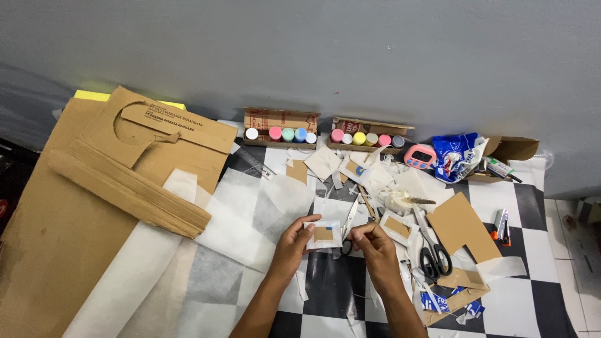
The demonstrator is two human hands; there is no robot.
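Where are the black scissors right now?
In the head view, the black scissors lie on the checkered floor just right of the right hand, beside the brown cardboard piece.

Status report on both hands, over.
Left hand and right hand pinch small white paper-wrapped cardboard square between them. Black-handled scissors lie right, untouched. Paper scraps crowd the checkered floor.

We saw a big cardboard sheet (pixel 75 206) at the left, with white tissue (pixel 188 250) spread beside it over the black-and-white checkered floor (pixel 532 206). By the grey wall (pixel 344 56) stood 2 cardboard trays of paint pots (pixel 280 133), a pink timer (pixel 419 156) and a blue plastic bag (pixel 457 155). Black-handled scissors (pixel 434 253) lay near a cut cardboard piece (pixel 462 226).
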